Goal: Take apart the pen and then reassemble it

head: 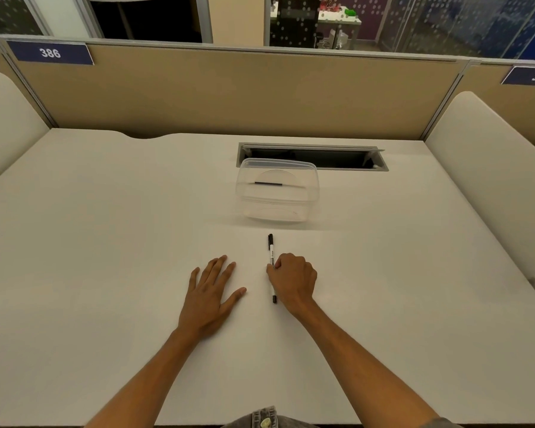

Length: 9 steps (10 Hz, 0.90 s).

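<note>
We see the pen point(272, 267) lying whole on the desk point(105, 242), its long axis running away from us, clipped cap at the far end. Our right hand point(294, 278) curls over its middle, fingertips pinching the barrel. Our left hand point(212, 288) rests flat beside it, fingers spread, apart from the pen.

Smooth matt white tabletop point(105, 242); clear glossy plastic rectangular container point(277, 193); white-and-black plastic pen point(271, 251); beige cloth-like partition panel point(229, 94).
</note>
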### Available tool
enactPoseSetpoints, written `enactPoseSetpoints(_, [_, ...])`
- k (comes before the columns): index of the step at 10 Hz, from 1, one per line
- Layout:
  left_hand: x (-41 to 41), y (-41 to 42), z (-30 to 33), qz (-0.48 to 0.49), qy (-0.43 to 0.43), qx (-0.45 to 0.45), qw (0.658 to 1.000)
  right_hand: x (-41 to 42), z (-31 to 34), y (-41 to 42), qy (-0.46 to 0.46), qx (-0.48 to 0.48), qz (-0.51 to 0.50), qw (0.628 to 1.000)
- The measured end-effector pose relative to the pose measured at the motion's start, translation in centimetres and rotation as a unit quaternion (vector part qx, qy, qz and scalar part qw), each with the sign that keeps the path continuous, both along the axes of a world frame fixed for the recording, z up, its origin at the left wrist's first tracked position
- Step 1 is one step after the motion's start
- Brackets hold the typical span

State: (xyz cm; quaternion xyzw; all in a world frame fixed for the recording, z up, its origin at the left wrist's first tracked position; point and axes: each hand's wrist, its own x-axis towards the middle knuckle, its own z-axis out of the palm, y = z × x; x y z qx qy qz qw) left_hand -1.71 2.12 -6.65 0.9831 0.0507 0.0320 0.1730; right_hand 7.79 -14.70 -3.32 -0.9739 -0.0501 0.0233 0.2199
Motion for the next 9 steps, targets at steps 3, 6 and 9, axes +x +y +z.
enactPoseSetpoints(3, [0.1, 0.0, -0.2, -0.001, 0.001, -0.001, 1.0, 0.1, -0.3, -0.4, 0.006, -0.003, -0.008, 1.0])
enactPoseSetpoints(6, [0.0, 0.0, -0.2, -0.001, 0.004, 0.012, 1.0, -0.1, -0.2, -0.7, 0.002, 0.033, -0.011, 0.999])
enactPoseSetpoints(9, [0.0, 0.0, -0.3, -0.004, 0.006, 0.039, 0.999, 0.4, 0.6, -1.8, -0.018, 0.094, 0.0, 0.995])
